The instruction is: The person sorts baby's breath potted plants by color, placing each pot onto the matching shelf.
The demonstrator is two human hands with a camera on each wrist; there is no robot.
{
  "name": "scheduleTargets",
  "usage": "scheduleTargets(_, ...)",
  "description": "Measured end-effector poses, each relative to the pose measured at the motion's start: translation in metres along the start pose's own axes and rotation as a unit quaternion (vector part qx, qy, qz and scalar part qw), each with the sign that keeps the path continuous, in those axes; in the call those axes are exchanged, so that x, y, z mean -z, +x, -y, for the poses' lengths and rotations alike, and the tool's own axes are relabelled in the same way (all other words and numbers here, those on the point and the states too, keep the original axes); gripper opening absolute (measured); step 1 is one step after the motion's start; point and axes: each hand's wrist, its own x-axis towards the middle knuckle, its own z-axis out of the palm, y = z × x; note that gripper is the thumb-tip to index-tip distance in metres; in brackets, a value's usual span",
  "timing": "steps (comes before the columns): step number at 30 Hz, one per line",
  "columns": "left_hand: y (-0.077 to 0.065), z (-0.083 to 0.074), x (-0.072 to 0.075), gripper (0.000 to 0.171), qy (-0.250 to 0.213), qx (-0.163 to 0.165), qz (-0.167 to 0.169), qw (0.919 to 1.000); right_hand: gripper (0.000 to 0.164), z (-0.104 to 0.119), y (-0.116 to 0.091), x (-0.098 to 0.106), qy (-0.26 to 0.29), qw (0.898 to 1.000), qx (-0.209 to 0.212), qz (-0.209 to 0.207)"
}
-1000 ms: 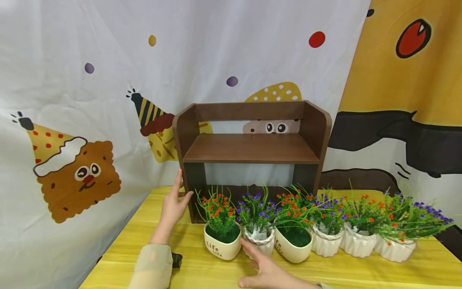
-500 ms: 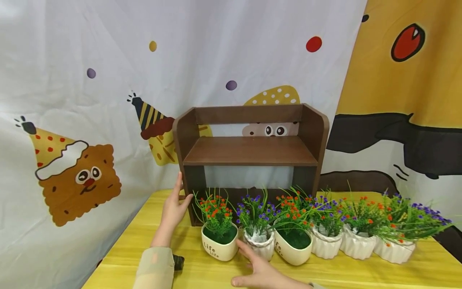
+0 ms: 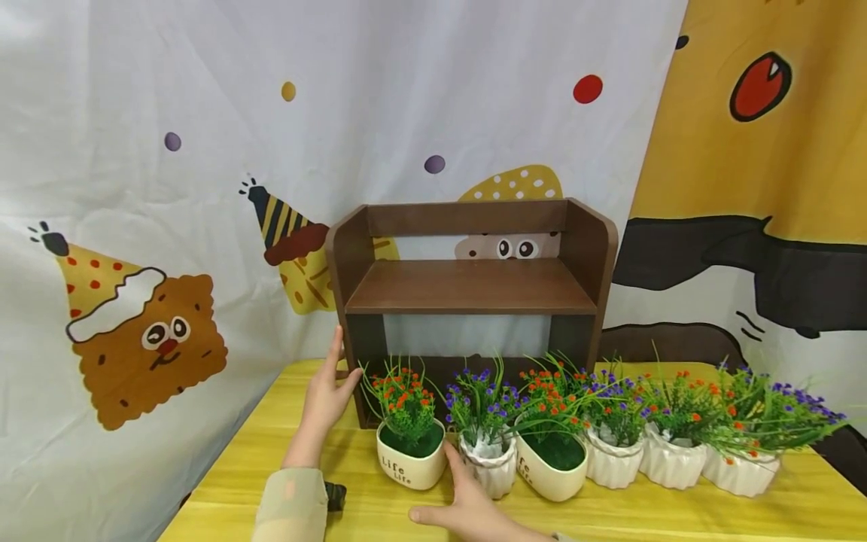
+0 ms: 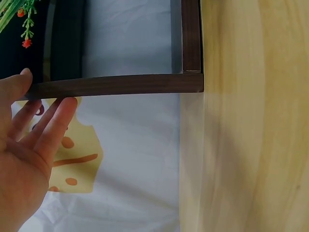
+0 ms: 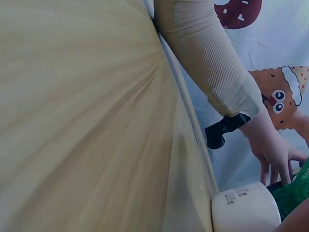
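Observation:
In the head view my left hand is at the left side panel of a brown two-tier shelf. The left wrist view has its thumb over the front edge and its extended fingers against the panel's outer face, holding it lightly. My right hand has thumb and index spread apart, its index tip by the right side of a cream flowerpot lettered "Life" with orange flowers. Whether it touches the pot is unclear. Beside that finger stands a white ribbed pot with purple flowers; the other right fingers are hidden.
A second cream pot and several white ribbed pots with flowers continue the row rightward on the yellow wood-grain table. A printed cloth hangs behind the shelf. The black wrist device on the left wrist shows below the sleeve.
My right hand has moved slightly left, its index now beside the first cream pot and its thumb farther left. The left hand keeps its place on the shelf. The head view has tilted up slightly.

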Motion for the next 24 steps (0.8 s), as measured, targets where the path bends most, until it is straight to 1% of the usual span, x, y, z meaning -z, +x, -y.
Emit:
scheduleTargets(3, -0.001, 0.0, -0.001, 0.09, 0.002, 0.0, 0.001, 1.0, 0.112, 0.0, 0.005, -0.007, 0.001, 1.0, -0.014, -0.028)
scheduleTargets(7, -0.001, -0.001, -0.002, 0.089, 0.0, 0.003, 0.008, 1.0, 0.114, -0.001, 0.014, -0.015, 0.01, 0.997, -0.01, -0.076)
scheduleTargets(12, 0.001, -0.001, -0.002, 0.088, -0.002, 0.009, 0.016, 0.9998, 0.115, -0.005, 0.029, -0.022, 0.024, 0.991, 0.008, -0.133)
scheduleTargets(14, 0.001, -0.001, -0.001, 0.089, -0.002, 0.014, 0.018, 0.9997, 0.115, -0.007, 0.033, -0.024, 0.023, 0.989, 0.008, -0.144)
scheduleTargets(17, 0.002, -0.001, 0.001, 0.089, -0.007, 0.022, 0.021, 0.9995, 0.116, -0.009, 0.038, -0.027, 0.03, 0.988, 0.004, -0.15)
scheduleTargets(22, 0.002, -0.002, 0.003, 0.089, -0.013, 0.028, 0.029, 0.9991, 0.115, -0.015, 0.049, -0.031, 0.064, 0.985, -0.004, -0.158)
scheduleTargets(24, 0.002, -0.002, 0.003, 0.09, -0.012, 0.028, 0.031, 0.9991, 0.112, -0.018, 0.052, -0.032, 0.067, 0.984, -0.008, -0.163)
